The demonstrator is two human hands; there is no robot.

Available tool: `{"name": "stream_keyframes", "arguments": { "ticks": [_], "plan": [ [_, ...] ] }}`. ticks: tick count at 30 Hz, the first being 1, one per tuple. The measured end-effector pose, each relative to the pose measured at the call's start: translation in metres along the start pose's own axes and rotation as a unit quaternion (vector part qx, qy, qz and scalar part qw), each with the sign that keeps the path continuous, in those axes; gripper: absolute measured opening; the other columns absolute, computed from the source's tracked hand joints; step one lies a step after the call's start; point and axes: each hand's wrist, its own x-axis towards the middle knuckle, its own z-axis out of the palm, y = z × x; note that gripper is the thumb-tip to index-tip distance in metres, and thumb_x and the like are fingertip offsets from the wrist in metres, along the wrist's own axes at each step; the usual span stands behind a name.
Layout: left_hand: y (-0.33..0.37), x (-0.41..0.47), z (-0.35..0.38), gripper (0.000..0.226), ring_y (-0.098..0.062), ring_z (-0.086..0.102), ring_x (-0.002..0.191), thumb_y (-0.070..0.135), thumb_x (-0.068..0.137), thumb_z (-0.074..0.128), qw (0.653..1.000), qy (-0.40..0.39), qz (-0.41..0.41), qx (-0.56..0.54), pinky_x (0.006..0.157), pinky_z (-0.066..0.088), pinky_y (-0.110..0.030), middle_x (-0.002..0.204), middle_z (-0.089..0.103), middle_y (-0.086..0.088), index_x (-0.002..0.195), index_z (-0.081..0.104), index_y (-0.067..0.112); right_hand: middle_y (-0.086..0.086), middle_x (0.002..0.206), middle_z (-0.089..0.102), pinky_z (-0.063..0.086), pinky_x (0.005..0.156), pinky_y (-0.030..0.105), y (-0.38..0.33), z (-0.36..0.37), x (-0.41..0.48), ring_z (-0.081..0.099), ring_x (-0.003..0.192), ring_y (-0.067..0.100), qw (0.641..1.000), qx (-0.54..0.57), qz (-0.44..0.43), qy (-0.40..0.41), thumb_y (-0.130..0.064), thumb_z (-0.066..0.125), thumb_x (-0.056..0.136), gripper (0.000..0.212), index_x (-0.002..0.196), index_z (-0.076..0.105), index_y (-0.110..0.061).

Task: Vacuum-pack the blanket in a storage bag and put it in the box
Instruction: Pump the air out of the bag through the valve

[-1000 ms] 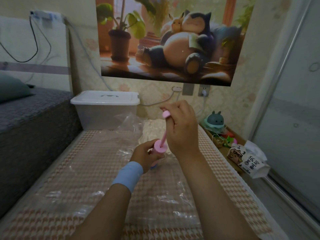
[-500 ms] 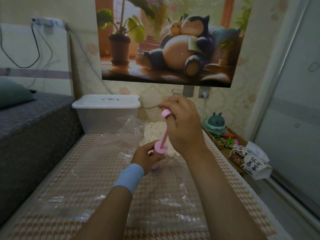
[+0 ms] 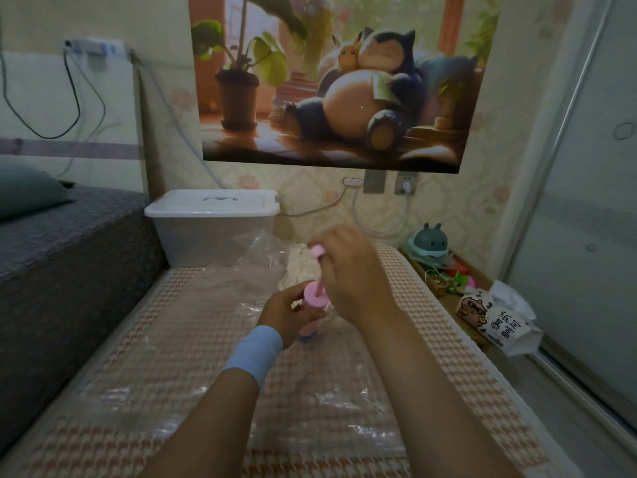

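A clear plastic storage bag point(image 3: 193, 346) lies flat on the checked mattress. Inside its far end sits a cream blanket point(image 3: 303, 263), partly hidden behind my hands. A pink hand pump point(image 3: 314, 298) stands upright on the bag. My left hand point(image 3: 286, 313), with a blue wristband, grips the pump's barrel. My right hand point(image 3: 355, 274) holds the pump's handle point(image 3: 317, 251), with the thin pink rod drawn partly out of the barrel. A translucent storage box point(image 3: 206, 236) with a white lid stands closed at the far end against the wall.
A grey bed point(image 3: 62, 257) runs along the left. On the right are a low shelf with a round teal toy point(image 3: 429, 241), small items, and a tissue pack point(image 3: 496, 319). A sliding glass door point(image 3: 586, 236) bounds the right side. Cables hang from wall sockets.
My right hand has come down a little with the pump handle, so less rod shows than a second ago. My left hand stays on the barrel. The camera has tilted slightly.
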Motion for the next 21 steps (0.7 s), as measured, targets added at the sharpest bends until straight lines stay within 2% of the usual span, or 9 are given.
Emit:
{"name": "stream_keyframes", "arguments": {
  "ticks": [3, 7, 9, 12, 14, 16, 18, 21],
  "plan": [
    [0.000, 0.001, 0.001, 0.056, -0.012, 0.060, 0.104, -0.002, 0.073, 0.079, 1.000, 0.003, 0.003, -0.007, 0.071, 0.045, -0.001, 0.115, 0.067, 0.003, 0.124, 0.064, 0.015, 0.008, 0.095, 0.063, 0.041, 0.082, 0.030, -0.008, -0.019, 0.017, 0.051, 0.090, 0.019, 0.994, 0.011, -0.026, 0.104, -0.012, 0.043, 0.092, 0.026, 0.097, 0.068, -0.005],
    [0.001, -0.003, 0.007, 0.056, -0.012, 0.059, 0.098, -0.008, 0.072, 0.077, 1.000, 0.000, -0.006, -0.015, 0.070, 0.046, -0.002, 0.111, 0.067, 0.000, 0.121, 0.064, 0.013, 0.008, 0.098, 0.064, 0.042, 0.077, 0.028, 0.000, -0.002, 0.003, 0.053, 0.091, 0.021, 0.991, 0.006, 0.002, 0.137, -0.010, 0.043, 0.092, 0.029, 0.101, 0.070, -0.005],
    [0.002, -0.003, 0.008, 0.052, -0.012, 0.060, 0.094, -0.009, 0.073, 0.075, 1.000, 0.001, -0.007, -0.014, 0.070, 0.047, -0.004, 0.106, 0.068, 0.000, 0.118, 0.066, 0.016, 0.008, 0.098, 0.062, 0.041, 0.076, 0.031, 0.012, 0.017, -0.013, 0.052, 0.089, 0.023, 0.995, 0.011, 0.014, 0.094, -0.007, 0.045, 0.087, 0.028, 0.099, 0.069, -0.007],
    [0.002, -0.003, 0.009, 0.034, -0.015, 0.062, 0.089, -0.005, 0.079, 0.070, 1.000, 0.003, -0.022, 0.004, 0.063, 0.048, -0.007, 0.096, 0.069, -0.003, 0.104, 0.070, 0.018, 0.005, 0.098, 0.060, 0.044, 0.071, 0.041, 0.031, 0.046, -0.041, 0.053, 0.083, 0.026, 0.994, -0.029, 0.061, -0.083, -0.022, 0.044, 0.080, 0.030, 0.094, 0.070, -0.014],
    [0.002, -0.004, 0.008, 0.025, -0.015, 0.061, 0.081, -0.002, 0.083, 0.066, 0.999, 0.004, -0.029, 0.020, 0.055, 0.048, -0.009, 0.088, 0.068, -0.003, 0.092, 0.070, 0.021, 0.002, 0.108, 0.056, 0.048, 0.070, 0.043, 0.036, 0.058, -0.052, 0.055, 0.090, 0.027, 0.979, -0.032, 0.111, -0.169, -0.028, 0.050, 0.083, 0.027, 0.100, 0.068, -0.018],
    [0.001, -0.004, 0.005, 0.030, -0.013, 0.063, 0.081, 0.000, 0.083, 0.066, 0.999, 0.010, -0.017, 0.038, 0.057, 0.048, -0.010, 0.086, 0.069, 0.001, 0.087, 0.069, 0.030, 0.001, 0.121, 0.052, 0.050, 0.073, 0.039, 0.038, 0.063, -0.053, 0.055, 0.101, 0.025, 0.976, 0.000, 0.139, -0.165, -0.030, 0.047, 0.085, 0.036, 0.114, 0.066, -0.022],
    [0.003, -0.004, 0.002, 0.038, -0.009, 0.064, 0.085, 0.002, 0.082, 0.067, 0.998, 0.003, -0.002, 0.067, 0.068, 0.049, -0.010, 0.088, 0.071, 0.008, 0.090, 0.068, 0.039, -0.001, 0.130, 0.047, 0.050, 0.083, 0.035, 0.040, 0.062, -0.052, 0.053, 0.112, 0.020, 0.972, 0.060, 0.175, -0.147, -0.029, 0.047, 0.089, 0.045, 0.133, 0.058, -0.028],
    [0.009, -0.003, -0.002, 0.050, -0.003, 0.062, 0.096, -0.001, 0.080, 0.064, 0.993, -0.033, 0.015, 0.113, 0.079, 0.049, -0.011, 0.098, 0.070, 0.014, 0.100, 0.065, 0.045, -0.008, 0.130, 0.049, 0.047, 0.093, 0.030, 0.042, 0.060, -0.055, 0.051, 0.118, 0.013, 0.957, 0.145, 0.209, -0.138, -0.033, 0.067, 0.086, 0.056, 0.138, 0.047, -0.037]
  ]
}}
